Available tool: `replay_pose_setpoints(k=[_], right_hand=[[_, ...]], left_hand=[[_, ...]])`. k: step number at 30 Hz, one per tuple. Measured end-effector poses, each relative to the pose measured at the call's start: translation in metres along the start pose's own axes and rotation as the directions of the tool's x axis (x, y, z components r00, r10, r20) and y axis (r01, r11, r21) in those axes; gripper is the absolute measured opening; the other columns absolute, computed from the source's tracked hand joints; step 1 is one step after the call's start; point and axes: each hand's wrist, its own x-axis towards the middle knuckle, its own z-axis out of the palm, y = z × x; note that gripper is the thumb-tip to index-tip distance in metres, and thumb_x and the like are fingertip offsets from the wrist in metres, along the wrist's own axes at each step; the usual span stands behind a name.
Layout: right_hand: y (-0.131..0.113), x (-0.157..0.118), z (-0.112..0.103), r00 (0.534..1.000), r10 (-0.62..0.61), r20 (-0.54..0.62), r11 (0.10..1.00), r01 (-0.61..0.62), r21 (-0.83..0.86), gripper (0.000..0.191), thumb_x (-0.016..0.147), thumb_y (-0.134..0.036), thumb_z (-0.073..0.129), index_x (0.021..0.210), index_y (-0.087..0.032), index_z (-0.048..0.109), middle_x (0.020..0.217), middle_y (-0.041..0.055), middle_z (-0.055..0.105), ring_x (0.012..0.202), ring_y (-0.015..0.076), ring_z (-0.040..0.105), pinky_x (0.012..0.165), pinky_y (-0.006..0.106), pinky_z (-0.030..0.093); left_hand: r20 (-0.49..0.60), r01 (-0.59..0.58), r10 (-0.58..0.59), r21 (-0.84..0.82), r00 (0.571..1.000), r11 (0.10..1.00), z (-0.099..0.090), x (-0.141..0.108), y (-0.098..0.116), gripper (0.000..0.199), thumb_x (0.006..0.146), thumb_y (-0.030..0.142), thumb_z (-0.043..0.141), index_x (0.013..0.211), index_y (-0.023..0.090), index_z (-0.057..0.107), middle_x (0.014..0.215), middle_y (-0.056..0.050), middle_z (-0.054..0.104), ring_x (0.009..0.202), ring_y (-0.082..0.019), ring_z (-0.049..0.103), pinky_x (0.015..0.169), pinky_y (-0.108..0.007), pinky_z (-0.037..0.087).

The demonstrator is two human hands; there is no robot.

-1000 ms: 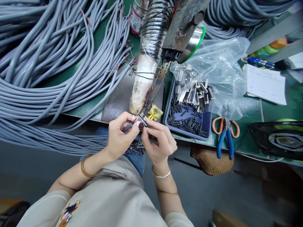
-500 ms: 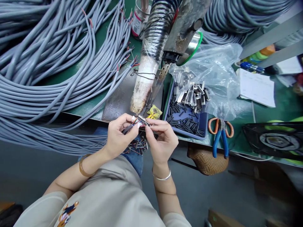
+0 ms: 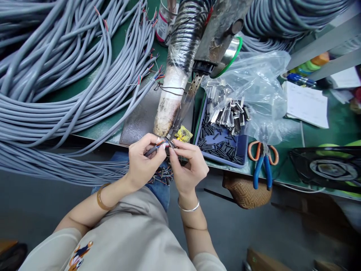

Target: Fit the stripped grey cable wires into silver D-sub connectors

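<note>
On the lap, a bunch of small dark connectors with coloured wires (image 3: 163, 175) is carried. Just beyond it, a dark grey round cable (image 3: 151, 151) is pinched by the narrowed fingers of the left hand (image 3: 143, 160). A small silvery multi-pin connector (image 3: 171, 144), met by the cable's coloured wires, is pinched by the narrowed fingers of the right hand (image 3: 190, 162); whether a single wire is also gripped there cannot be told. The connector is held between the hands, by the lower end of a long tarnished metal rod (image 3: 188, 99); contact cannot be made out. A crumpled yellow pad (image 3: 184, 134) is seen just beyond the right fingers. To the right, blue-handled metal pliers (image 3: 262, 169) are laid at the edge of the green table (image 3: 313, 131), beside a blue-purple plastic tray (image 3: 240, 157) in which short black tubes (image 3: 227, 150) and loose silvery connectors (image 3: 232, 114) are heaped. At the left, thick grey cables (image 3: 84, 101) are piled; farther off, a clear jar with a pink-and-white label (image 3: 162, 28) is seen.
</note>
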Motion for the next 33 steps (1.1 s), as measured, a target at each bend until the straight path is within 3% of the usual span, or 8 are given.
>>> replay_pose_setpoints(k=[8, 15, 19, 23, 25, 27, 30, 33], right_hand=[[-0.002, 0.002, 0.001, 1.0, -0.009, -0.015, 1.0, 0.009, -0.014, 0.02, 0.085, -0.01, 0.079, 0.096, -0.026, 0.07, 0.106, 0.0025, 0.08, 0.091, 0.0167, 0.078, 0.079, 0.032, 0.067], [0.001, -0.005, -0.003, 0.987, -0.156, 0.023, 0.983, 0.158, -0.097, 0.022, 0.086, -0.006, 0.076, 0.098, -0.022, 0.066, 0.108, 0.0085, 0.081, 0.09, 0.0167, 0.079, 0.076, 0.027, 0.067], [0.0, -0.005, -0.007, 0.984, -0.177, 0.008, 0.978, 0.177, -0.113, 0.024, 0.085, -0.005, 0.077, 0.098, -0.022, 0.067, 0.106, 0.0073, 0.082, 0.09, 0.0159, 0.079, 0.077, 0.025, 0.067], [-0.004, -0.004, -0.012, 0.996, 0.081, 0.048, 0.997, -0.081, 0.015, 0.017, 0.088, -0.007, 0.073, 0.091, -0.023, 0.066, 0.098, 0.0027, 0.081, 0.088, 0.0149, 0.079, 0.074, 0.026, 0.066], [-0.006, -0.005, -0.015, 0.966, 0.227, 0.12, 0.968, -0.238, 0.081, 0.014, 0.09, -0.01, 0.071, 0.087, -0.023, 0.066, 0.095, 0.0017, 0.08, 0.089, 0.015, 0.079, 0.071, 0.025, 0.065], [-0.007, -0.006, -0.019, 0.95, 0.278, 0.141, 0.949, -0.294, 0.112, 0.012, 0.09, -0.012, 0.072, 0.087, -0.022, 0.068, 0.097, 0.0021, 0.08, 0.089, 0.0156, 0.079, 0.069, 0.025, 0.065], [-0.009, -0.007, -0.025, 0.976, 0.216, -0.009, 0.97, -0.213, 0.118, 0.012, 0.091, -0.012, 0.071, 0.096, -0.023, 0.073, 0.095, 0.0013, 0.08, 0.067, 0.0131, 0.075, 0.057, 0.025, 0.061], [-0.012, -0.004, -0.028, 0.949, 0.04, -0.313, 0.996, -0.012, 0.091, 0.008, 0.095, -0.023, 0.07, 0.101, -0.024, 0.075, 0.062, -0.0063, 0.065, 0.037, 0.0078, 0.052, 0.038, 0.023, 0.045]], left_hand=[[-0.021, -0.093, 0.094, 0.041, 0.995, 0.995, 0.0, 0.003, 0.003, 0.008, 0.083, 0.018, 0.069, 0.076, 0.019, 0.066, 0.065, 0.002, 0.064, 0.056, -0.008, 0.054, 0.052, -0.018, 0.044], [0.043, -0.053, 0.054, -0.027, 0.998, 0.998, -0.003, 0.0, 0.001, 0.007, 0.084, 0.012, 0.068, 0.08, 0.018, 0.067, 0.075, 0.001, 0.071, 0.061, -0.007, 0.06, 0.057, -0.016, 0.049], [0.086, 0.091, -0.083, -0.091, 0.993, 0.992, -0.007, -0.001, 0.004, 0.007, 0.082, 0.018, 0.072, 0.08, 0.018, 0.066, 0.07, 0.001, 0.067, 0.058, -0.007, 0.057, 0.053, -0.016, 0.046], [0.267, 0.332, -0.255, -0.298, 0.929, 0.895, -0.018, 0.0, 0.003, 0.017, 0.082, 0.026, 0.074, 0.095, 0.016, 0.069, 0.07, 0.0, 0.068, 0.051, -0.007, 0.052, 0.048, -0.018, 0.042], [0.346, 0.419, -0.293, -0.378, 0.891, 0.826, -0.023, 0.001, 0.001, 0.018, 0.082, 0.028, 0.074, 0.095, 0.015, 0.069, 0.071, -0.001, 0.069, 0.052, -0.008, 0.054, 0.05, -0.019, 0.045], [0.388, 0.47, -0.316, -0.415, 0.866, 0.779, -0.027, 0.001, -0.002, 0.018, 0.081, 0.027, 0.076, 0.093, 0.015, 0.069, 0.072, -0.002, 0.071, 0.054, -0.008, 0.058, 0.053, -0.02, 0.047], [0.421, 0.504, -0.324, -0.443, 0.847, 0.742, -0.029, 0.001, -0.003, 0.018, 0.081, 0.025, 0.078, 0.091, 0.015, 0.068, 0.07, -0.001, 0.07, 0.054, -0.008, 0.059, 0.053, -0.019, 0.047], [0.463, 0.533, -0.317, -0.474, 0.828, 0.7, -0.03, 0.001, -0.002, 0.018, 0.081, 0.024, 0.079, 0.089, 0.015, 0.065, 0.07, 0.0, 0.069, 0.052, -0.007, 0.059, 0.052, -0.018, 0.046]])
